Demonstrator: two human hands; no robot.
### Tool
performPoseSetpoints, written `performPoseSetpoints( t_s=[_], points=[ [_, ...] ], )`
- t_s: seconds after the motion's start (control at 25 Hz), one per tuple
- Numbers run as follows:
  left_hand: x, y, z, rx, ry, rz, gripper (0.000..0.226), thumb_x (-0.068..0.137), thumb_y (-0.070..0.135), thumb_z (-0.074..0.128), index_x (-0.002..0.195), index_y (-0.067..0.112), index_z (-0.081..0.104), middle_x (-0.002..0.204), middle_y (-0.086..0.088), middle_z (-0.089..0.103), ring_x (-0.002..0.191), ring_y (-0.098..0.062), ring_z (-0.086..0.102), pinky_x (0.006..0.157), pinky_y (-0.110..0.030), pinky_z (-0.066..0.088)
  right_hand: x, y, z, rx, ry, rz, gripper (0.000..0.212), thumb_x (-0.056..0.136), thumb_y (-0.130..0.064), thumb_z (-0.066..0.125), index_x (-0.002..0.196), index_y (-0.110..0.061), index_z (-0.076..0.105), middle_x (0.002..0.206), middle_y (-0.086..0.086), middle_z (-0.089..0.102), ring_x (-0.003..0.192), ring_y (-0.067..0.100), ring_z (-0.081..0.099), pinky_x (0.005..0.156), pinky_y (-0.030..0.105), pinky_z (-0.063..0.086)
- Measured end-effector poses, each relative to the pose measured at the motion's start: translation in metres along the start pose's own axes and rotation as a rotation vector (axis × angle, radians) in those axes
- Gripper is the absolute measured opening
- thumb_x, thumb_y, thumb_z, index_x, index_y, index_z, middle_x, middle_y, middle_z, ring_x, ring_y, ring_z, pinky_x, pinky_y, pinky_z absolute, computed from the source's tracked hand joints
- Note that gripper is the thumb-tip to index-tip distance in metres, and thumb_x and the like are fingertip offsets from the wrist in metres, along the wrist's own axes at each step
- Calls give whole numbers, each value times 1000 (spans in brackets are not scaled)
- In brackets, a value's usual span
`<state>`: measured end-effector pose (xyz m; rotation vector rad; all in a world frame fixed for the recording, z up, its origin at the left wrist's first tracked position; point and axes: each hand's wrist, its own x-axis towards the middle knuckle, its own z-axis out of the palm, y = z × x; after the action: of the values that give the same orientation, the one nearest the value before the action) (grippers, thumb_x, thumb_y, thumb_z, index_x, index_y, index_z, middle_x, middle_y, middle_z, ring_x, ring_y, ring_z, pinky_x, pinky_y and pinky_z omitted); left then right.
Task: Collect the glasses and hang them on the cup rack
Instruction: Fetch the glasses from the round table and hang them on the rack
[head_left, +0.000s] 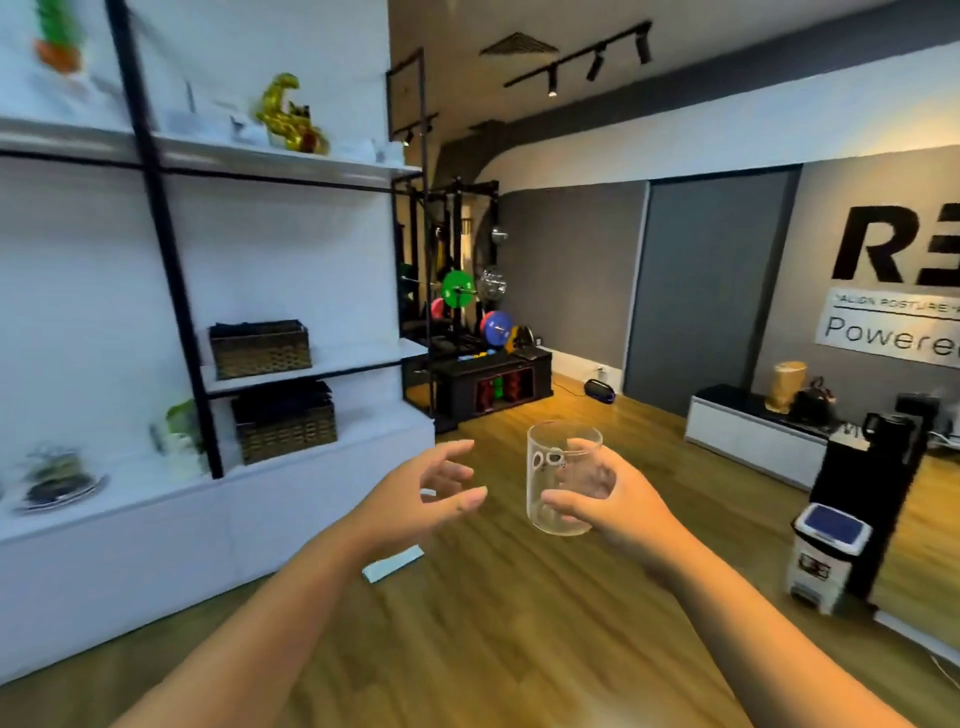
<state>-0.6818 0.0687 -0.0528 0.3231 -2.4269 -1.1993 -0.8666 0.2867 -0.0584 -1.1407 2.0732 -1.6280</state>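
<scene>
Curling round the upright glass (563, 480), right-hand fingers (563, 506) grip it.

Gym/fitness studio with a lounge corner. Squat rack (457, 291) with coloured weight plates (458, 289) far ahead of the left hand (431, 493). Branded wall sign (898, 291) well right of the right hand (608, 499). White shelving (218, 156) with wicker baskets (261, 349) to the left; wood floor (519, 623) below.
</scene>
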Motion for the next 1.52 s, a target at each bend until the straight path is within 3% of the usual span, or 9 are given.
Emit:
performPoseSetpoints(
  t_s=[0.12,0.28,0.44,0.56,0.76,0.92,1.0,1.28,1.52],
  points=[
    [-26,-7,-24,43,107,-69,77,76,71,70,146,48,48,130,17,65,117,-5,66,101,-30,56,24,-1,28,11,-114,-47,82,69,-36,98,140,-30,58,131,-5,72,120,14,70,106,38,56],
    [-48,-17,-55,91,216,-134,79,75,76,68,146,47,51,129,21,66,116,0,65,103,-30,54,51,-6,71,17,-228,-114,81,70,-40,97,140,-28,57,129,-8,70,114,2,67,81,8,53],
    [-50,-35,-75,96,278,-175,62,87,61,73,144,47,53,128,21,67,116,3,64,104,-32,53,79,-8,108,31,-311,-147,80,74,-36,95,142,-25,55,130,-1,70,114,5,67,75,3,50],
    [-41,-54,-91,113,315,-187,68,82,69,71,144,47,53,128,21,67,116,3,64,104,-32,53,105,-10,134,45,-342,-163,82,74,-36,95,144,-24,53,130,-1,69,115,10,68,78,4,52],
    [-19,-88,-127,136,306,-221,60,90,57,72,145,46,52,129,21,66,117,3,63,106,-34,52,150,-11,172,70,-359,-126,82,73,-37,97,142,-27,54,129,-1,69,114,14,71,80,13,57],
    [4,-114,-174,144,332,-222,55,90,57,72,142,48,54,128,21,66,117,5,62,107,-34,52,199,-23,212,68,-360,-127,83,70,-47,97,140,-34,54,130,-3,69,118,17,69,97,40,61],
    [13,-129,-195,151,337,-226,55,91,56,72,142,47,55,128,21,66,117,4,62,107,-35,52,220,-29,232,61,-353,-143,92,61,-59,94,140,-37,54,129,-6,68,117,17,69,99,46,61],
    [63,-175,-237,179,341,-239,61,91,52,72,147,41,52,129,19,66,117,0,64,107,-37,52,288,-21,282,59,-362,-132,95,64,-59,94,146,-37,51,132,-8,67,118,15,68,97,45,62],
    [119,-209,-250,227,328,-226,79,77,63,82,147,46,49,130,20,67,117,5,63,108,-30,47,364,-3,301,61,-452,-143,91,60,-61,93,139,-39,54,129,-11,68,119,16,68,100,45,60]
  ],
)
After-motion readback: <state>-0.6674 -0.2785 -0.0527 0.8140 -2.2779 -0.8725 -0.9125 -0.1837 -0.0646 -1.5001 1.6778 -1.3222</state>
